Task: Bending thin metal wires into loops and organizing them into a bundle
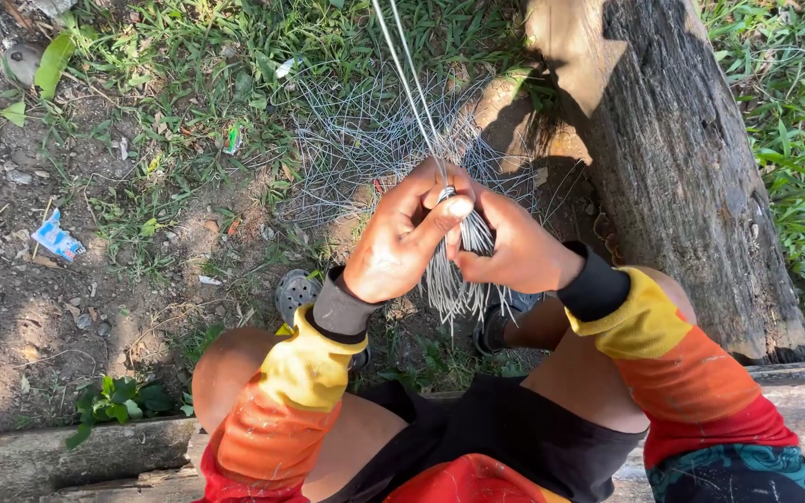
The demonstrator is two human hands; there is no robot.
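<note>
a crumpled blue-and-white wrapper (56, 237) lies on bare dirt at far left; a smaller green scrap (232, 138) sits in the grass. the left hand (401, 244) is clamped on a bundle of thin grey wires (458, 270), thumb pressing the top. the right hand (512, 251) grips the same bundle, touching the left. taut strands (407, 74) rise upward. a rough-barked log (682, 158) stands at right.

Litter wrappers on the ground

We log a crumpled blue-white-red wrapper (56, 237) far left on dirt; a small green scrap (232, 139) farther, in grass.
</note>
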